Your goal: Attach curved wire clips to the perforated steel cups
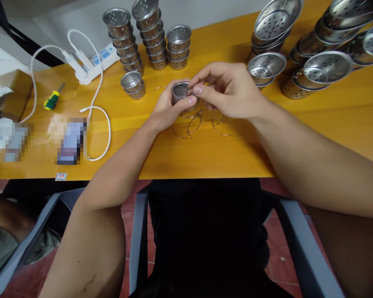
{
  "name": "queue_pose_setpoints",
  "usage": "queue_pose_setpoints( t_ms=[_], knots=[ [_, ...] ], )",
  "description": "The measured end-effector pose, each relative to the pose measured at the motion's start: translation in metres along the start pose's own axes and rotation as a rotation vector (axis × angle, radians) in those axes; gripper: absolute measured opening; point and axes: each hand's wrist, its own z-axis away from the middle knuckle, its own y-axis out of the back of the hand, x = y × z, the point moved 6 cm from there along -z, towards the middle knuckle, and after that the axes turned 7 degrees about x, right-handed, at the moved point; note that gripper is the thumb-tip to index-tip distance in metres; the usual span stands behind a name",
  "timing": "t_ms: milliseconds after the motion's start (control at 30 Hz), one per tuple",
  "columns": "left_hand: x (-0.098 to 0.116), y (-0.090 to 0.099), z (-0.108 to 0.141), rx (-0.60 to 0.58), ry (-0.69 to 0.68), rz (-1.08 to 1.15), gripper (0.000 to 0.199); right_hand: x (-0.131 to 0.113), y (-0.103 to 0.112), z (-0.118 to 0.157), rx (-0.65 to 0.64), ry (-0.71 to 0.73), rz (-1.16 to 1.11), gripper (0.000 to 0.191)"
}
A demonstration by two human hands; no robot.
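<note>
My left hand (170, 101) is wrapped around a small perforated metal cup (180, 89), its thumb over the near side of the rim. My right hand (224, 89) is at the cup's right edge with thumb and fingers pinched together. Whatever lies between those fingertips is too small to make out. Several thin, curved wire rings (195, 124) lie on the table just below the cup, and another open wire ring (219, 121) rests under my right hand.
Stacked perforated cups stand at the back left (122, 41) and right (317, 70). Leftward are a power strip (96, 64) with white cables, a screwdriver (53, 99), and a phone (71, 142). The yellow table's front edge (205, 178) runs before my lap. Another person's leg shows lower left.
</note>
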Motion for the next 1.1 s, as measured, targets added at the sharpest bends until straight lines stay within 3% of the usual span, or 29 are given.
queue_pose_setpoints(
  t_ms=[133,367,633,1100],
  knots=[
    [0.008,-0.001,0.003,0.009,0.011,-0.022,0.098,-0.002,-0.007,0.000,-0.111,-0.006,-0.034,0.076],
    [0.009,-0.001,0.004,-0.013,-0.075,-0.069,0.093,0.003,-0.008,0.001,0.001,-0.062,-0.066,0.078],
    [0.014,-0.003,0.003,-0.007,-0.059,-0.103,0.086,0.006,-0.008,0.000,0.047,-0.104,-0.073,0.080],
    [0.014,-0.003,0.008,-0.047,-0.132,-0.101,0.093,0.002,-0.007,-0.002,-0.030,-0.094,-0.055,0.077]
  ],
)
